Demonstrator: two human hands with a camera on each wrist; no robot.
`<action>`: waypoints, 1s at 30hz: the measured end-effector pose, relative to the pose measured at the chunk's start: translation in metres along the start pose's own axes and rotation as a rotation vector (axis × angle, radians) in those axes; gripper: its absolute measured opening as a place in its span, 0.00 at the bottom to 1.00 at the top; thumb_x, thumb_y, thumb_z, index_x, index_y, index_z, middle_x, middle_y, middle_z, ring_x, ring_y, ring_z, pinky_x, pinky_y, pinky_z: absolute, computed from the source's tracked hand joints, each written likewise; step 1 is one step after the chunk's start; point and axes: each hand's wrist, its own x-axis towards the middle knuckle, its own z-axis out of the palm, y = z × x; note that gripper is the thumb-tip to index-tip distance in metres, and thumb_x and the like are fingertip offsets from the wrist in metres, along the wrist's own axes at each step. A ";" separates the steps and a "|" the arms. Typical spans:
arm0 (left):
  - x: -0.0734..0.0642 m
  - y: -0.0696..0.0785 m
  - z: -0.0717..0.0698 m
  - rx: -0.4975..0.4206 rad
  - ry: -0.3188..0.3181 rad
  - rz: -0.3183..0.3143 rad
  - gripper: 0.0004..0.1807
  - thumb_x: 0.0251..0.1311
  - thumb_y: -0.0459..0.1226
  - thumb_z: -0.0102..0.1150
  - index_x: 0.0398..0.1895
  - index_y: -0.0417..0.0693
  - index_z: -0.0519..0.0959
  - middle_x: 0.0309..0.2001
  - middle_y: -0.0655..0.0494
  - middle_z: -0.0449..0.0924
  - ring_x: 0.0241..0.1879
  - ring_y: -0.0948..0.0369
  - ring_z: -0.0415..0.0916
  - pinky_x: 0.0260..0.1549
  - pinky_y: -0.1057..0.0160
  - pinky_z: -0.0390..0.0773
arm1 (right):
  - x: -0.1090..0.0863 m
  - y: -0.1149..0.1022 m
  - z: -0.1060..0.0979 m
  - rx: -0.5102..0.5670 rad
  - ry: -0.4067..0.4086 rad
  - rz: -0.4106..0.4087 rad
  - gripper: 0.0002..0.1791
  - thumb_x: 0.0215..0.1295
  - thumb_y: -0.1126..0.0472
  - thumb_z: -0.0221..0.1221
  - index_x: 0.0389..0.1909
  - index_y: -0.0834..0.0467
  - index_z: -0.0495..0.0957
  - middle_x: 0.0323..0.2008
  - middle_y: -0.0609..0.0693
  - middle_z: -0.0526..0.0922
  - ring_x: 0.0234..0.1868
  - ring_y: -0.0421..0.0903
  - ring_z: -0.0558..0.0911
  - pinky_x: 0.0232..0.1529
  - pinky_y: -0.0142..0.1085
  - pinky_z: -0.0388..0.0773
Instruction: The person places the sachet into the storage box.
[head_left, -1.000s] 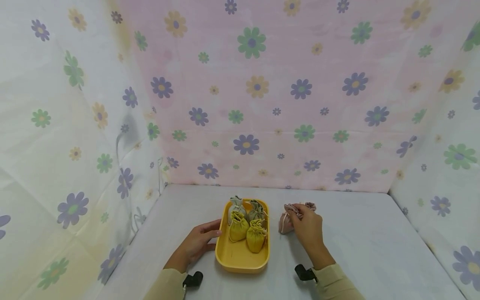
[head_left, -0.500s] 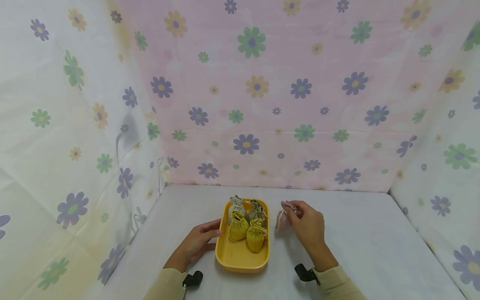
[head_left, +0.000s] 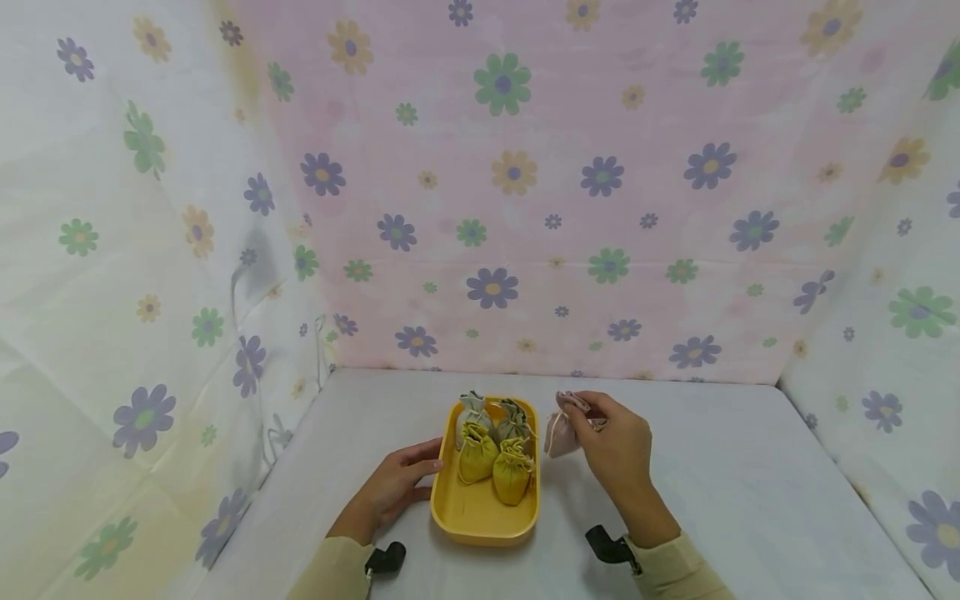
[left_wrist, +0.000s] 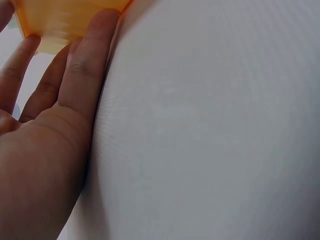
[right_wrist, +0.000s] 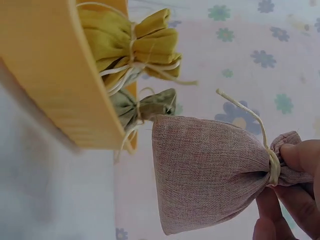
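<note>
A dusty-pink drawstring pouch (head_left: 562, 437) hangs just off the right side of a yellow tray (head_left: 480, 527). My right hand (head_left: 618, 442) pinches it by the gathered neck, where a cream cord (right_wrist: 274, 167) is tied; the right wrist view shows its full, woven body. On the tray's left side, my left hand (head_left: 397, 483) rests with extended fingers (left_wrist: 82, 75) touching the outer wall. Inside stand two mustard-yellow pouches, one at the left (head_left: 477, 460) and one nearer the front (head_left: 512, 479), with a pale grey pouch (head_left: 472, 417) and an olive-green pouch (head_left: 512, 422) behind.
The tray stands on a white tabletop (head_left: 720, 483). Flower-printed fabric walls rise behind it (head_left: 555, 250) and along both sides. A black wrist mount (head_left: 386, 558) sits at the left cuff and another mount (head_left: 609, 546) at the right.
My right hand has raised the pink pouch from the tabletop and carried it slightly left, closer to the tray. My left hand and the tray stay in place.
</note>
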 end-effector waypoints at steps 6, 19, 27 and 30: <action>0.000 0.002 -0.002 -0.004 -0.031 0.007 0.34 0.70 0.43 0.65 0.78 0.54 0.67 0.77 0.44 0.65 0.68 0.52 0.74 0.55 0.49 0.85 | 0.002 -0.013 -0.007 0.093 0.002 -0.035 0.11 0.62 0.54 0.74 0.45 0.50 0.89 0.39 0.42 0.92 0.34 0.37 0.87 0.29 0.27 0.83; -0.008 0.022 0.011 0.137 0.008 0.061 0.36 0.69 0.37 0.64 0.79 0.59 0.65 0.75 0.36 0.65 0.68 0.41 0.73 0.46 0.46 0.88 | 0.001 -0.038 -0.020 0.287 -0.088 -0.064 0.09 0.65 0.54 0.71 0.45 0.47 0.88 0.41 0.39 0.91 0.35 0.37 0.88 0.38 0.27 0.86; -0.016 0.026 0.026 0.296 0.128 0.036 0.33 0.70 0.38 0.62 0.77 0.61 0.68 0.74 0.39 0.68 0.65 0.44 0.77 0.41 0.51 0.90 | -0.003 -0.054 -0.016 0.295 -0.152 -0.047 0.09 0.63 0.51 0.72 0.43 0.42 0.88 0.40 0.33 0.89 0.35 0.32 0.87 0.39 0.29 0.87; -0.018 0.027 0.029 0.332 0.144 0.033 0.32 0.72 0.37 0.60 0.77 0.62 0.68 0.74 0.40 0.68 0.65 0.44 0.76 0.40 0.53 0.90 | -0.006 -0.060 -0.014 0.297 -0.182 -0.059 0.09 0.62 0.53 0.73 0.43 0.43 0.88 0.39 0.33 0.89 0.35 0.32 0.88 0.40 0.29 0.87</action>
